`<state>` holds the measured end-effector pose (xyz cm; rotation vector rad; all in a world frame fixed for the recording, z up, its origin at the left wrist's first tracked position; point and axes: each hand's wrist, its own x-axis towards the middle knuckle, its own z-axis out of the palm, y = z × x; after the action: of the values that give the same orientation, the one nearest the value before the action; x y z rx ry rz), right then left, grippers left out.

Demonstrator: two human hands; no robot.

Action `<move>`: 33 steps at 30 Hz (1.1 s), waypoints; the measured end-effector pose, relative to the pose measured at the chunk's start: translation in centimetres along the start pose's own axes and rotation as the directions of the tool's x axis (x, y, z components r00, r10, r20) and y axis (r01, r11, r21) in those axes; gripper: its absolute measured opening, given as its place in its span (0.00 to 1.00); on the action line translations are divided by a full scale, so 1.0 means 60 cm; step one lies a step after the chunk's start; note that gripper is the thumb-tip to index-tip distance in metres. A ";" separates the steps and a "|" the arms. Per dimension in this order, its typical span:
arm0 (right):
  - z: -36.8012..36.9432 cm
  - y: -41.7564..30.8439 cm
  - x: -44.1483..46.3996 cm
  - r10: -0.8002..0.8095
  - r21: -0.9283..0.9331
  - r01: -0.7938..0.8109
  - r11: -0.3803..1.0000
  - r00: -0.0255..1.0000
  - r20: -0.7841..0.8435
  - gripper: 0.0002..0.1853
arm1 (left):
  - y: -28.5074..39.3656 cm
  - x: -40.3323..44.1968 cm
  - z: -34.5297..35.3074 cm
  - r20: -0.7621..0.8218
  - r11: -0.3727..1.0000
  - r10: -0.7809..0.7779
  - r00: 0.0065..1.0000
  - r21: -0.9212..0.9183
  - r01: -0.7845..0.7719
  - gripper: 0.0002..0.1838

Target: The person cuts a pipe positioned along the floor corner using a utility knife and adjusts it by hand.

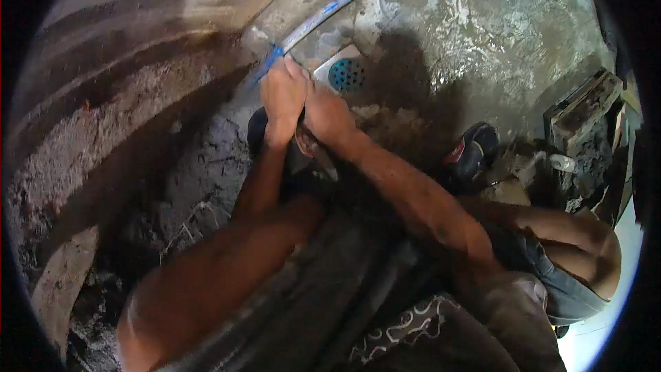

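Observation:
My left hand and my right hand are side by side in front of me, above the floor at the foot of the wall. Both are closed, with fingers bent down and pressed together; what they grip is hidden. Just beyond the fingertips runs a long pale strip with blue patches, curving in this view along the wall's base. Its near end, blue, lies beside my left fingers. To the right of my hands, close to the right knuckles, is a floor drain with a round blue-looking grate in a pale square plate.
Wet grey mortar covers the floor ahead and to the right. A rough wall rises on the left. A dirty, mortar-caked wooden box stands at right. My dark shoe rests on the floor between the drain and this box.

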<state>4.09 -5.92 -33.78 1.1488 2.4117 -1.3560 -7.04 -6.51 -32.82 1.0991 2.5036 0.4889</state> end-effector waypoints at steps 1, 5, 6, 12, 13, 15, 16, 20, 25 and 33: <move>0.004 -0.005 0.000 -0.020 0.011 0.020 1.000 1.000 0.007 0.22 | -0.001 -0.006 -0.002 -0.004 1.000 0.007 1.000 0.018 -0.007 0.20; -0.022 -0.004 0.021 -0.081 -0.008 0.081 0.997 0.987 -0.137 0.29 | 0.013 0.019 -0.016 0.007 1.000 -0.023 1.000 0.001 0.023 0.20; -0.034 -0.011 0.023 -0.034 -0.029 0.034 0.999 0.999 -0.021 0.31 | 0.009 0.022 -0.013 0.004 1.000 -0.020 1.000 -0.013 0.020 0.20; -0.026 -0.019 -0.010 -0.023 0.114 0.037 0.993 0.992 -0.122 0.33 | 0.008 0.009 -0.004 -0.005 0.997 0.066 0.998 -0.044 -0.066 0.21; -0.022 -0.019 -0.005 -0.015 0.072 0.021 0.997 0.997 -0.080 0.32 | 0.005 0.011 -0.007 0.005 0.997 0.057 0.998 -0.043 -0.057 0.21; -0.012 -0.015 0.014 0.006 -0.008 -0.006 1.000 1.000 -0.003 0.31 | 0.005 0.009 -0.008 0.026 1.000 0.003 1.000 -0.008 -0.003 0.21; 0.011 -0.023 -0.008 -0.005 0.062 0.006 0.998 1.000 -0.009 0.31 | 0.008 -0.014 -0.017 0.085 0.999 -0.036 0.996 0.023 0.034 0.21; 0.001 0.000 0.012 -0.069 0.091 0.091 0.992 0.974 -0.217 0.29 | 0.007 0.014 -0.001 -0.016 0.998 0.051 0.999 0.022 -0.051 0.23; -0.020 -0.012 -0.005 -0.025 0.075 0.027 0.997 0.999 -0.026 0.32 | 0.007 -0.002 -0.013 0.044 0.999 0.032 0.999 -0.028 -0.030 0.22; -0.030 -0.018 0.006 0.003 -0.026 -0.005 1.000 0.998 -0.063 0.34 | 0.007 0.008 -0.013 0.040 0.999 0.029 0.999 -0.030 -0.028 0.22</move>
<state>3.51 -4.65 -32.20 1.2067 2.4618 -1.3017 -7.41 -6.00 -32.05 1.1238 2.4412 0.5046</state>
